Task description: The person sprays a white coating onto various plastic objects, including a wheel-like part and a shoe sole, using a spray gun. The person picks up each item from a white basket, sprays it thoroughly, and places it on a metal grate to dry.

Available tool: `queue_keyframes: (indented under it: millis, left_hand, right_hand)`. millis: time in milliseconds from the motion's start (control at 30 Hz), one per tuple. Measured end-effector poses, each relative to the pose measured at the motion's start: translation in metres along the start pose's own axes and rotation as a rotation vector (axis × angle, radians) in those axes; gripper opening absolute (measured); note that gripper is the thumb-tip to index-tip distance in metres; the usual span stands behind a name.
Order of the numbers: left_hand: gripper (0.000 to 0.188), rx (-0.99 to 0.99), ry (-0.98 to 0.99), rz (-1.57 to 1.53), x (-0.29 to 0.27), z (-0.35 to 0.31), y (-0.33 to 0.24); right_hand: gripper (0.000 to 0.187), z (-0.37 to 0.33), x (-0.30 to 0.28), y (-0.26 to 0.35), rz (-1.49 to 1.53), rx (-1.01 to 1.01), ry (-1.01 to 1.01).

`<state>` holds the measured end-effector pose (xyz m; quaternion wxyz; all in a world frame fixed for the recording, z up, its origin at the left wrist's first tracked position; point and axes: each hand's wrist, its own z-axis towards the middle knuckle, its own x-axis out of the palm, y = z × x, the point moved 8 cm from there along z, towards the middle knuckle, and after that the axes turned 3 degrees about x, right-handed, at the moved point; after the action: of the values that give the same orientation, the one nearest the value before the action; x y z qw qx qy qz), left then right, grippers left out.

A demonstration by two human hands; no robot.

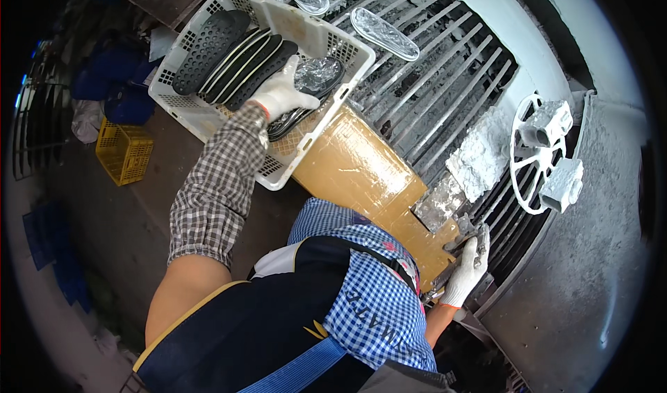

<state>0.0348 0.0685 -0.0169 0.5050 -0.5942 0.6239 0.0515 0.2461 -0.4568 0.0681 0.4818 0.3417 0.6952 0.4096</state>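
The left hand (281,94), in a white glove, is down among the shoe soles, thumb and forefinger spread wide apart; its other fingers are out of sight, so I cannot tell whether they have hold of anything. The right hand (469,273), also gloved, has its fingers bent up beside a grey metal fitting (455,240), with dark smudges on them; whether they grip it cannot be told.

Around the left hand, the white crate (361,56) stands tilted in view, its right-hand wall rising near the thumb. Room remains in two places: a strip of crate floor below the glossy sole (321,75), and another patch toward the far wall.

That glossy sole lies in the crate's right part, just beside the thumb and forefinger, black-edged with a shiny, crinkled top. Left of the hand, the striped soles (240,63) lean in a row, black with pale lines; the outermost sole (208,52) is pitted with round holes.

The crate's right wall overlaps a tan board (358,167). Beyond are grey bars (434,70), two clear-looking sole shapes (384,34) near the crate, and a white handwheel (515,160) bearing grey blocks, above the right hand.
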Motion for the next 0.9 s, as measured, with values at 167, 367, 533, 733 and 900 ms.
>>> queue_keyframes:
  millis: [167,367,533,733,900]
  left_hand:
    - [0.131,0.046,0.089,-0.271,0.012,0.01,0.038]
    - [0.128,-0.086,0.006,-0.178,0.005,0.007,0.044]
    - [0.111,-0.07,-0.025,-0.238,0.019,0.01,0.052]
    - [0.115,-0.139,-0.018,-0.259,0.017,-0.01,0.052]
    - [0.133,-0.13,0.081,-0.044,0.017,-0.049,0.03]
  right_hand:
    - [0.053,0.003,-0.002,-0.004,0.03,0.012,-0.001]
    - [0.053,0.003,0.003,0.0,-0.007,0.037,0.012]
    - [0.055,0.003,0.009,0.004,0.02,0.062,0.024]
    - [0.055,0.001,0.006,-0.002,0.026,0.096,0.048]
    - [0.054,0.002,0.008,-0.001,-0.038,0.052,0.017]
